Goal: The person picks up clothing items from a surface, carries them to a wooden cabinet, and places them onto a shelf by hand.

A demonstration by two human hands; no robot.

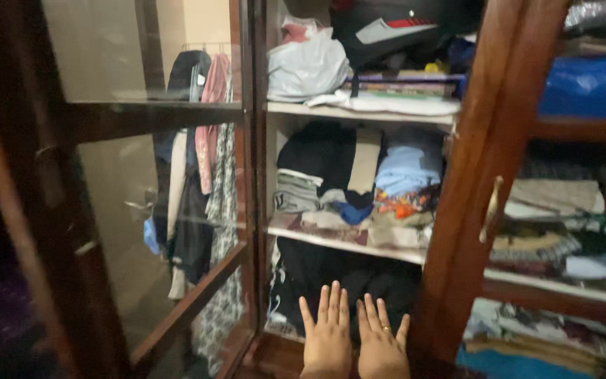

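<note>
Two flat, spread palms, your left hand (327,337) and right hand (380,340), grasp nothing and press the soft, limp black pile of folded clothes (345,277) on the cupboard's bottom wooden shelf (275,351); it looks light, so scoop beneath the stack.

wooden wardrobe (489,126) | glass door (142,210) open | white shelves (359,112) | dim light

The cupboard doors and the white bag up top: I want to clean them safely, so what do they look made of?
Doors: dark reddish wood, glossy varnish, with glass panes that show reflections. White bag: likely thin plastic, crinkled and slightly shiny.
</note>
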